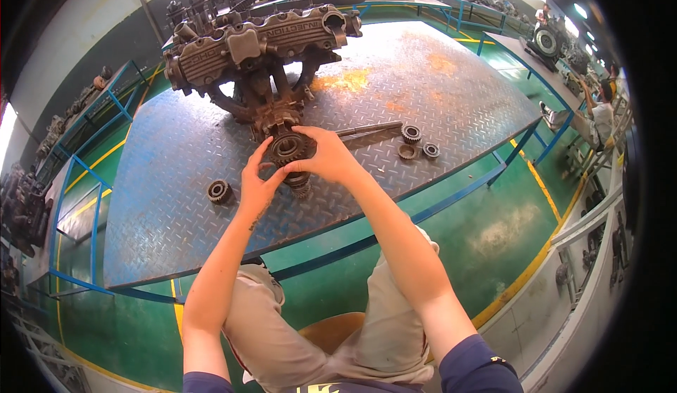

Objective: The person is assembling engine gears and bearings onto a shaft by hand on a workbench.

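Between my two hands is a dark toothed gear (285,146) with a round hole in its middle. My left hand (258,185) grips its left side, and my right hand (330,155) curls around its right side, thumbs close together at the near edge. Just below it, a smaller stepped gear piece (301,183) shows in part; whether the two are joined I cannot tell. Behind the gear rises a metal engine part with a ribbed valve cover (282,44) and curved manifold pipes. Where the gear meets the metal behind it is partly hidden.
A loose gear (219,191) lies left of my hands on the worn diamond-plate table (169,231). To the right are a metal shaft (370,129), two small gears (411,133) and a ring (407,151). Blue-framed benches with parts stand around; a person (603,114) sits far right.
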`<state>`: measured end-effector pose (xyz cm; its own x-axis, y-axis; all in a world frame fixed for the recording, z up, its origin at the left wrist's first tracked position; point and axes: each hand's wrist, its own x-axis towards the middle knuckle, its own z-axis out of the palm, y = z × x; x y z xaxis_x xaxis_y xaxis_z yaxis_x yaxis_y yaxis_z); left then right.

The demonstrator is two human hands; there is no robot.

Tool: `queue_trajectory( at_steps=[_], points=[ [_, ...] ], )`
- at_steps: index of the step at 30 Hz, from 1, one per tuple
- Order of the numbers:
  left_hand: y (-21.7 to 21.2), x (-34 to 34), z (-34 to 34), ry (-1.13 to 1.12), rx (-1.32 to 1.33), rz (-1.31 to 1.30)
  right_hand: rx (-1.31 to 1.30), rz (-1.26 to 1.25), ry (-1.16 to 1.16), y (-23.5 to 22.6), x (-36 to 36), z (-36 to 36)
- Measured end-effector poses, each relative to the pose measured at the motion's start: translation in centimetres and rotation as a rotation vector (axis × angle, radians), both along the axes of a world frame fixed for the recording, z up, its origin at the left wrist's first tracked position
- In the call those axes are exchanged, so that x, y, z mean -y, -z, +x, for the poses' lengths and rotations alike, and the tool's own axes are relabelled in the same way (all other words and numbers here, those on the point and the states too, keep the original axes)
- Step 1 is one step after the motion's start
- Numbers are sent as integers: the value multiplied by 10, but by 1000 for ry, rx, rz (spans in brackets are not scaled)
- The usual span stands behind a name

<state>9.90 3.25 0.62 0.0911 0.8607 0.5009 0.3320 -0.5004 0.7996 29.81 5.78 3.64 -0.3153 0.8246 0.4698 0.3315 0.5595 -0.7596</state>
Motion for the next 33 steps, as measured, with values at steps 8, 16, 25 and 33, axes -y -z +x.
queue_trajectory(
  at_steps=[8,16,25,33],
  points=[
    [-3,3,3,37,44,-31,45,57,27,12,-3,0],
    [-3,7,-3,131,114,-58,-189,-106,-80,8,12,-5],
    [4,2,4,130,231,-35,-30,-144,-64,5,3,29],
    [7,-2,4,130,213,-46,582,-153,732,29,-26,120]
  ],
)
